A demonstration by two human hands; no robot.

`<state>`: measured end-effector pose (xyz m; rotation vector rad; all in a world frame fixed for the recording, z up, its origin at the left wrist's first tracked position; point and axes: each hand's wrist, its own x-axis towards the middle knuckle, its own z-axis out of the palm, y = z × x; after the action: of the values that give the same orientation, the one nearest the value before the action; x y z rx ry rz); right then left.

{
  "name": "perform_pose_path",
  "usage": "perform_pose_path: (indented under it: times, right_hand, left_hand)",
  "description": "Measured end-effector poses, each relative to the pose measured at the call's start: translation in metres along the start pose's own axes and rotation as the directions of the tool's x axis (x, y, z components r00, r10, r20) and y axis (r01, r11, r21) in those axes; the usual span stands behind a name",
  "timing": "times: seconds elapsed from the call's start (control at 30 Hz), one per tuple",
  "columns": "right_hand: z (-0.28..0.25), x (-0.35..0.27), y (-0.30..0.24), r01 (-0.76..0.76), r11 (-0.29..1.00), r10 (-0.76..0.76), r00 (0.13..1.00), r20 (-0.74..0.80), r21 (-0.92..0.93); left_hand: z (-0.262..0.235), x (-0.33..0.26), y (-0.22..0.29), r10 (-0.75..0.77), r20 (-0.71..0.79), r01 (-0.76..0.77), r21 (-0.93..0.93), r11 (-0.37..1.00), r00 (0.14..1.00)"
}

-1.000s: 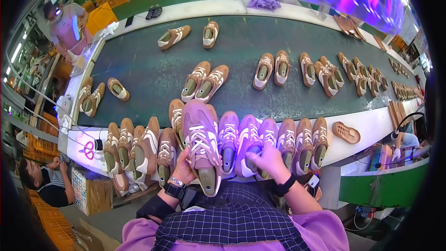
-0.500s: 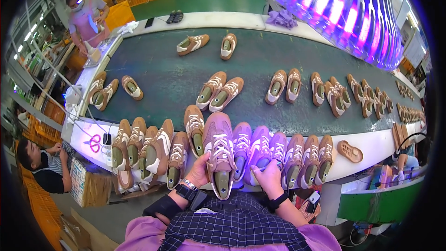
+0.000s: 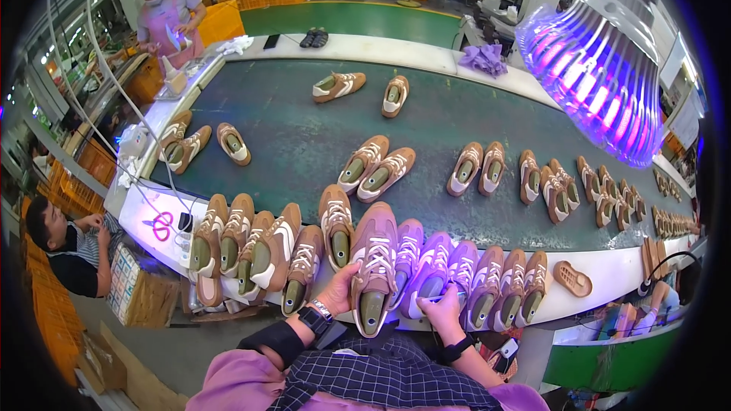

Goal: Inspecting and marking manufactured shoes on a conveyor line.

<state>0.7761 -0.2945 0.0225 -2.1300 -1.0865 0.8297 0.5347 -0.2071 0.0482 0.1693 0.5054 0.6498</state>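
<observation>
My left hand (image 3: 340,289) grips a brown sneaker (image 3: 375,247) with white laces by its side. An olive shoe last (image 3: 371,312) fills its opening, and the heel points toward me. To the right, my right hand (image 3: 443,308) is closed, thumb and fingers pinched together beside the heel of a sneaker (image 3: 432,262) tinted violet by the light. What the pinch holds, if anything, is too small to make out. More sneakers of the same kind stand in a row on both sides, including one (image 3: 303,268) left of my left hand.
A violet-lit lamp (image 3: 594,84) hangs at upper right. Pairs of sneakers (image 3: 377,167) stand on the dark green conveyor belt (image 3: 304,122). Red-handled scissors (image 3: 162,226) and a loose sole (image 3: 572,279) lie on the white ledge. One person (image 3: 171,19) works at far left; another (image 3: 72,247) sits nearer.
My view has shifted, so the belt and shoes appear lower and the lamp farther right. My left hand still grips the sneaker; my right hand stays by the violet-lit one.
</observation>
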Motion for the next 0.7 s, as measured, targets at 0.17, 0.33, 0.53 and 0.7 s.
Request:
perform_pose_path:
  times: [0.17,0.33,0.53,0.7]
  right_hand:
    - [-0.012,-0.001,-0.041,-0.203,0.979,0.196,0.966,0.172,0.025]
    - [-0.011,0.011,-0.018,-0.225,0.956,0.190,0.963,0.191,0.187]
    - [-0.070,-0.001,-0.056,-0.338,0.423,-0.031,0.922,0.386,0.841]
    - [-0.106,-0.006,-0.118,0.410,0.709,-0.522,0.852,0.036,0.574]
  left_hand:
    - [-0.007,0.005,-0.003,-0.033,-0.003,0.033,0.013,0.999,0.999]
    - [-0.005,0.007,0.002,-0.068,-0.010,0.068,0.006,0.998,0.998]
    - [0.043,-0.006,0.029,-0.080,0.220,0.081,0.005,0.997,0.972]
    - [0.064,0.001,0.037,0.024,0.169,-0.022,-0.013,1.000,0.985]
